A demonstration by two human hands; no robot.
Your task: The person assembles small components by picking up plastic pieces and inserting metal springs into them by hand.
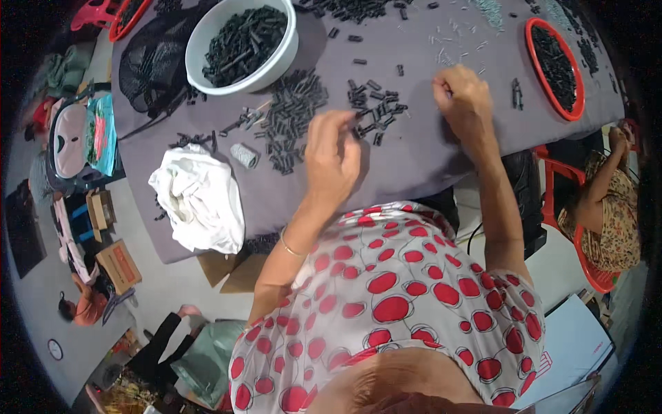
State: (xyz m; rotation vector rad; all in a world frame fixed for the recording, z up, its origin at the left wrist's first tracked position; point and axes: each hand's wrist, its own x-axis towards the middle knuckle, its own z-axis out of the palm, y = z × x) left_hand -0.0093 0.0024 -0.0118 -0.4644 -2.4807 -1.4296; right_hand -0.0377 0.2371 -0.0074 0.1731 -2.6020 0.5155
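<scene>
My left hand (329,150) is over the table with its fingers bent and the thumb apart from them. Its fingertips reach the edge of a small cluster of short black tubular pieces (379,114), and no piece shows plainly in its grip. To the right, my right hand (467,100) is curled closed above the cloth, thumb against the fingers. Whatever it may hold is hidden. Just beyond it lie scattered small clear pieces (452,52). A larger heap of black tubular pieces (293,107) spreads to the left of my left hand.
A white basin (293,58) full of black pieces stands at the back left, beside black mesh (148,72). A white cloth (196,200) and a grey roll (244,155) lie near left. At right is a red tray (579,96) of black parts; a person (600,200) sits beyond.
</scene>
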